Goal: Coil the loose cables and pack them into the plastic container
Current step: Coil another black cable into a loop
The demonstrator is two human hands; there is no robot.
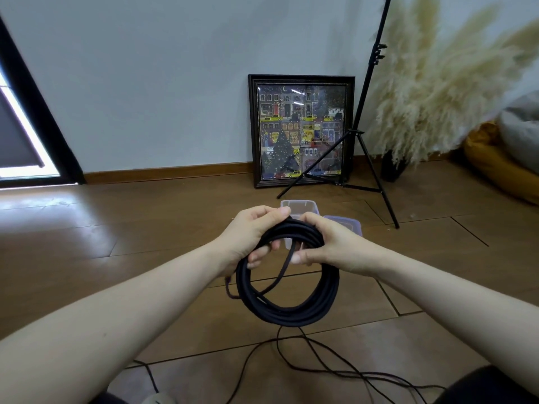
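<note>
At frame centre, a black cable coil [287, 275] is gripped at its top by both hands: the left hand [250, 237] is curled round the bundle, the right hand [329, 243] pinches it. The plastic container [300, 207] is seen directly above the hands, behind them on the floor, open, nearer the right hand. Loose cable [320, 363] is trailed across the lower frame.

Thick black coiled cable [287, 290] with matt, cloth-like braided surface, clear smooth plastic container [300, 207], brown wooden floor [145, 228] with glossy smooth planks, dark wooden picture frame [302, 131] with shiny glazed front, black matt metal tripod stand [364, 118], cream fluffy dried pampas grass [443, 83].
</note>
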